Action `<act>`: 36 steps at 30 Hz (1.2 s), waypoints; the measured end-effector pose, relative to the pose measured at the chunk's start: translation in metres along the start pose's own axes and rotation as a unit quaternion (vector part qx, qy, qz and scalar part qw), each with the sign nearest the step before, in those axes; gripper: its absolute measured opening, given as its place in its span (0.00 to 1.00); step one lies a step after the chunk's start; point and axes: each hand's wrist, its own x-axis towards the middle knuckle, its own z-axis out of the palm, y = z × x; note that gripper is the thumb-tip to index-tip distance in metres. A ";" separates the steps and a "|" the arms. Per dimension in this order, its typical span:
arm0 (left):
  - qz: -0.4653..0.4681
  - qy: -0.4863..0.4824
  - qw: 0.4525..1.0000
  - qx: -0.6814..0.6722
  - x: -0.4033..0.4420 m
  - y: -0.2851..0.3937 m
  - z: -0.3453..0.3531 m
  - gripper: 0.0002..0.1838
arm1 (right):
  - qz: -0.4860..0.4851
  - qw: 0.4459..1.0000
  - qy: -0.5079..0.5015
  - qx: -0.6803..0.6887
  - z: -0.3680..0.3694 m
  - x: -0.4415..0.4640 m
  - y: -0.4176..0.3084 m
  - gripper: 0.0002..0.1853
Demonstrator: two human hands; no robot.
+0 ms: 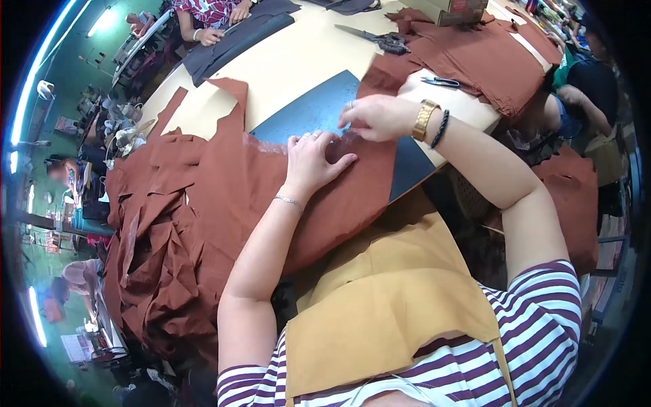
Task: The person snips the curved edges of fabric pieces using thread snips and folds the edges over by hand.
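Observation:
Rust-brown fabric point(342, 197) lies over a blue board point(305, 105) on the table edge and hangs toward me. A whitish, shiny strip point(268, 146) runs along the fabric's upper edge. My left hand point(315, 163) rests on the fabric, thumb spread away from the other fingers. Just to its right, my right hand point(376, 117) is closed in a pinch over the fabric edge. What sits between those fingertips is too small to make out. Small thread snips point(441, 82) lie beyond my right wrist.
Large scissors point(390, 43) lie further back on the cream table point(298, 51). A stack of brown fabric point(468, 61) and a cardboard box point(458, 9) stand at back right. Crumpled brown fabric point(159, 237) hangs at left. Across, a co-worker's hands touch dark fabric point(237, 49).

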 end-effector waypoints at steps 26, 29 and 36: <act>0.139 -0.045 0.988 0.046 -0.009 -0.046 -0.028 0.11 | -0.039 0.973 0.121 -0.191 0.054 -0.032 -0.005 0.10; 0.161 -0.029 0.984 0.068 -0.011 -0.050 -0.029 0.12 | 0.021 0.977 0.070 -0.199 0.051 -0.033 -0.024 0.17; 0.175 0.009 0.981 0.080 -0.014 -0.054 -0.026 0.12 | 0.036 0.953 0.085 -0.290 0.059 -0.023 -0.046 0.13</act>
